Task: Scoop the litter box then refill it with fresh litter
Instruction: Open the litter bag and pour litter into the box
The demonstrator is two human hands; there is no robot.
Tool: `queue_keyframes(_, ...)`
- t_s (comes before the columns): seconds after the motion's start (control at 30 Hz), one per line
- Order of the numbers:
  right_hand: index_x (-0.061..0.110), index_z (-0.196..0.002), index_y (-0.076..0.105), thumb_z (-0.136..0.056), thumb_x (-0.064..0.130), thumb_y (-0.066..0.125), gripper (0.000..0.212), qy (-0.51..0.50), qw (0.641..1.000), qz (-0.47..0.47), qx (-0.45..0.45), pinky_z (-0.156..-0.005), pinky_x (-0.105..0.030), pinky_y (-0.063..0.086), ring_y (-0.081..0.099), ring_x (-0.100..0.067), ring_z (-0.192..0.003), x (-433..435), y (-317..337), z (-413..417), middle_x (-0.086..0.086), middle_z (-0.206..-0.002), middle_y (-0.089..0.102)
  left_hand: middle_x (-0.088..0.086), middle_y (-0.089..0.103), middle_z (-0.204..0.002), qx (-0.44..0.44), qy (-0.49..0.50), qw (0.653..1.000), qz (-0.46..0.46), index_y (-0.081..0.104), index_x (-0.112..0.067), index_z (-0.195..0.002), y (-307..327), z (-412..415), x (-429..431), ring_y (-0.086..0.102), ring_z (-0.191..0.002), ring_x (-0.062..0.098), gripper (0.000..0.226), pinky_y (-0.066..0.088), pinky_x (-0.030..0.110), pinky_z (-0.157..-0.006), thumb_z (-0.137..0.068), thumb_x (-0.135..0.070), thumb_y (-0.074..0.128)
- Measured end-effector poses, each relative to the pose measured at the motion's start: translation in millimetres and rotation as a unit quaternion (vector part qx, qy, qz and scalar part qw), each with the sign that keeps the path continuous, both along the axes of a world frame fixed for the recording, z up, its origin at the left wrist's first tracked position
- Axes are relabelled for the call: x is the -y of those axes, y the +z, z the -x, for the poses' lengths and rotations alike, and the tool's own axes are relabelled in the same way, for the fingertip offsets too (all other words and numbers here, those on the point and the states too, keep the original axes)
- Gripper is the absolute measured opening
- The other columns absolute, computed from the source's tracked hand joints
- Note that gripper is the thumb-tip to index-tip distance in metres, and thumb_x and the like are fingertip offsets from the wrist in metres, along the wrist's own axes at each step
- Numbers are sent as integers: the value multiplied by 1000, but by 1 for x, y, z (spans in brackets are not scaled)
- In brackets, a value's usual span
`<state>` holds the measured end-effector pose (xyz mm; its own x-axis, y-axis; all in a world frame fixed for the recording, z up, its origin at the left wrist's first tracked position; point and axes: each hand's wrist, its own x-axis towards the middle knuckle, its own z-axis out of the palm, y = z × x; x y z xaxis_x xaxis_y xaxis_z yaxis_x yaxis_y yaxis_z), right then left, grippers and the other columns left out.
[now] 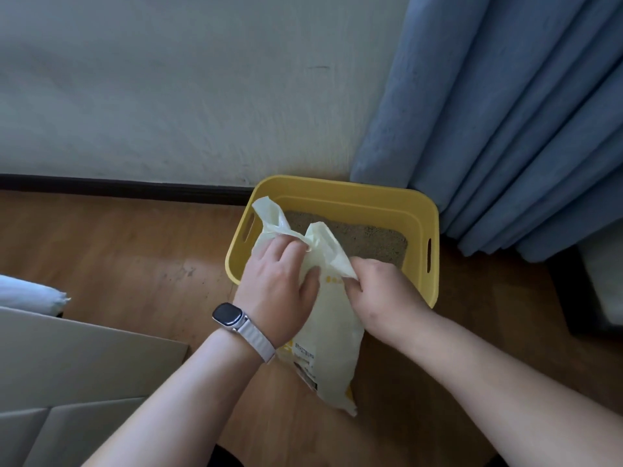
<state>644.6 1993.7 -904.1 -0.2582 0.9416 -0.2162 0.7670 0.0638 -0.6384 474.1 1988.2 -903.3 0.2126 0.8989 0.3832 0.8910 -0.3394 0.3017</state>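
Over the near-left corner of the box (pixel 337 188) hangs a pale bag (pixel 330 332), with each hand clamped on one of its loop handles. The left hand (pixel 279 288) curls round the handle nearer the box's left wall. The right hand (pixel 381 294) pinches the other above the near rim, close to the left hand but apart from it. Held this way, the mouth is probably being pulled open or gathered to tie; I cannot tell which. Keeping it at the box likely keeps any spill short. The box stands with its far side at the wall (pixel 202 96) and its right side by a curtain (pixel 505 129). Grey litter (pixel 367 241) covers its bottom.

Bag and hands hide the near litter, so it is unclear whether clumps remain. No scoop shows. The bag's contents are unseen and its print is too small to read. Whether its bottom rests on the floor (pixel 135 251) near the box is unclear. Well left of the box, a grey panel (pixel 67 365) is cut off by the frame.
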Motion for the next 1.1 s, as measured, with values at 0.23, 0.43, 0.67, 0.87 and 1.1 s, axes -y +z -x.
queue_keyframes(0.23, 20, -92, 49, -100, 28, 32, 20, -6, 1000, 4, 15, -62, -33, 35, 53, -26, -83, 7, -7, 20, 3, -80, 45, 11, 57, -110, 20, 30, 995, 89, 55, -4, -105, 2, -5, 7, 59, -90, 29, 69, 50, 37, -76, -85, -69, 43)
queue_keyframes(0.43, 27, -139, 38, -96, 26, 48, 44, 80, 997, -5, 17, -75, -37, 46, 54, -27, -97, 9, -15, 19, 0, -102, 41, 11, 65, -102, 1, -11, 995, 104, 50, -6, -112, -1, 11, 5, 62, -82, 31, 36, 47, 35, -67, -85, -27, 62)
queue_keyframes(0.67, 35, -136, 47, -77, 57, 69, 67, 51, 986, 156, -4, -96, -35, 47, 51, -17, -114, 3, -35, 10, 8, -121, 43, 9, 70, -99, -22, -16, 995, 95, 57, -6, -108, 0, 23, 7, 64, -81, 32, 32, 46, 33, -68, -77, -4, 65)
queue_keyframes(0.87, 22, -117, 63, -84, 48, 67, 42, 63, 977, 203, 17, -90, -39, 52, 59, -20, -104, 10, -51, 18, 0, -116, 62, 4, 71, -111, 46, -4, 995, 86, 66, -7, -105, 4, 36, 8, 67, -94, 31, 30, 57, 38, -73, -77, -2, 57)
queue_keyframes(1.1, 22, -118, 65, -89, 38, 66, 33, 71, 956, 281, -35, -68, -24, 55, 67, -11, -85, 3, -48, 16, 3, -110, 66, 2, 70, -92, 40, 2, 996, 78, 69, -8, -87, 9, 51, 7, 61, -74, 23, 21, 52, 30, -61, -78, 10, 63)
